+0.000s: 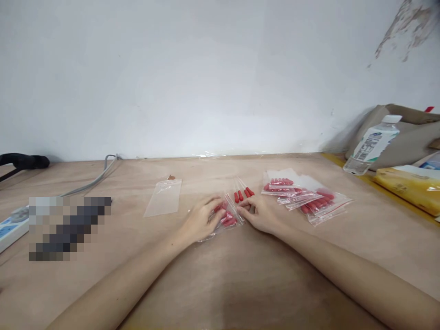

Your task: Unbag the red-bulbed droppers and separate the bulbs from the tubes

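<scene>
Clear bag [236, 213] at mid-table, red pieces [229, 221] inside. Lies between both hands, just right of the left hand [203, 219] and just left of the right hand [258, 215]. Has its zip strip [232, 204] on the right-hand side, slanting from far left to near right, so turned toward the right hand.

Left hand: gripping the bag's left part, thumb on the near side, fingers on the far side, red showing between. Right hand: fingertips curled in at the zip strip; cannot tell at this blur whether pinching the plastic or merely touching.

Just beyond, loose red handles [246, 194], seemingly four, on thin shafts. Lie with long axes running away and leaning left, shafts toward the wall [206, 78], handle ends toward the hands. Sit nearer the right hand, just past its fingers.

Farther right, filled bags [311, 199] in an overlapping pile. Left of the left hand and beyond it, a flat bag [163, 198] on the bare table [261, 275]. At far right, a bottle [371, 144] before a sack [415, 140], with a yellow pack [409, 188] nearer. At far left, a cable [91, 184] and a power strip [13, 233].
</scene>
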Demonstrator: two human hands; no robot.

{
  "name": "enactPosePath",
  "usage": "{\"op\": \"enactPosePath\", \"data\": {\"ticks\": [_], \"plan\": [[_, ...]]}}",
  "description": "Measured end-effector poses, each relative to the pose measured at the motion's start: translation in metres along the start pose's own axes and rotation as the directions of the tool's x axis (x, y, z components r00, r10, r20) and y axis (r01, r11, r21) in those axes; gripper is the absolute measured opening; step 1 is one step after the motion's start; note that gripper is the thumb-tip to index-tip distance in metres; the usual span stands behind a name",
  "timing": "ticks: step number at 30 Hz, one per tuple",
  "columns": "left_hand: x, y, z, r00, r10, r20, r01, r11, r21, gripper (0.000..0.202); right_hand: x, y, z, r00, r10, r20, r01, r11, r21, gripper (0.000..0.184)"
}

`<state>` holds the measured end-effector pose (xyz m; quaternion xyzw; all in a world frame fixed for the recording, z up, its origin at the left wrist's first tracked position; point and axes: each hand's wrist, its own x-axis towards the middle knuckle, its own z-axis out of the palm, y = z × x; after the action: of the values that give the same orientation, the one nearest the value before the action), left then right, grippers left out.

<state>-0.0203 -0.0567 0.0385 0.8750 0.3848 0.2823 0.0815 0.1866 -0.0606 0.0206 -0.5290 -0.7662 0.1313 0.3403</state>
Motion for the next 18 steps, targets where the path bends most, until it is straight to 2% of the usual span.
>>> {"op": "enactPosePath", "data": {"ticks": [2,5,8,11,13,15,18], "plan": [[-0.005,0.003,0.010,0.997,0.025,0.070,-0.023,0.999,-0.031,0.042,-0.001,0.009,0.009,0.998,-0.037,0.050,0.034,0.997,0.071,0.020],[-0.011,-0.001,0.018,0.984,0.066,0.164,-0.059,0.997,-0.044,0.053,-0.002,0.011,0.015,0.997,-0.025,0.078,0.014,0.989,0.147,0.022],[-0.012,-0.008,0.015,0.971,0.102,0.218,-0.090,0.994,-0.066,0.057,-0.004,0.009,0.014,0.995,-0.043,0.092,0.020,0.971,0.238,0.022],[-0.009,-0.014,0.007,0.957,0.153,0.246,-0.129,0.986,-0.110,0.061,-0.007,0.005,0.009,0.984,-0.145,0.102,0.110,0.952,0.285,0.019],[-0.007,-0.015,0.004,0.953,0.181,0.242,-0.148,0.978,-0.148,0.059,-0.011,0.000,0.003,0.975,-0.214,0.067,0.194,0.956,0.221,0.015],[-0.004,-0.015,0.003,0.958,0.183,0.219,-0.144,0.973,-0.181,0.051,-0.013,-0.006,-0.003,0.963,-0.268,0.039,0.265,0.961,0.083,0.016],[-0.002,-0.014,0.004,0.967,0.172,0.190,-0.134,0.971,-0.196,0.039,-0.015,-0.010,-0.006,0.933,-0.355,0.055,0.358,0.931,-0.069,0.015]]}}
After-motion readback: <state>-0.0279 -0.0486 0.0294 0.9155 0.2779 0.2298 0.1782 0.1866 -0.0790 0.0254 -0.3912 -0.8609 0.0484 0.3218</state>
